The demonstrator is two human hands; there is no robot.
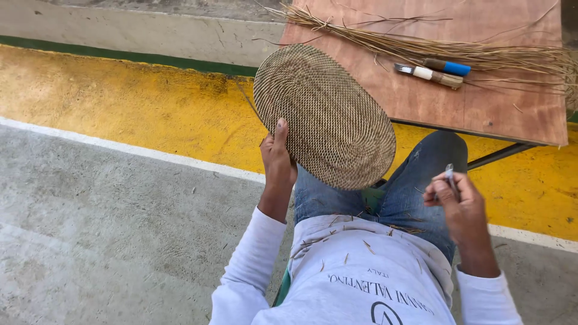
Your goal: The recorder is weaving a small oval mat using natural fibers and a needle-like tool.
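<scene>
One woven mat [325, 114], two handled tools [428, 74], one reed bundle [481, 55]

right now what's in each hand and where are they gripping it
The left hand grips the oval woven straw mat at its lower left edge, thumb on its face. The right hand holds a thin metal tool by its lower end.

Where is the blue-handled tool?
In the head view, the blue-handled tool lies upper right on the wooden board, beside the straw bundle.

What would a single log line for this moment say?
left hand: holds oval woven mat by its edge | right hand: grips small metal tool | wooden board: straw bundle, two tools
</scene>
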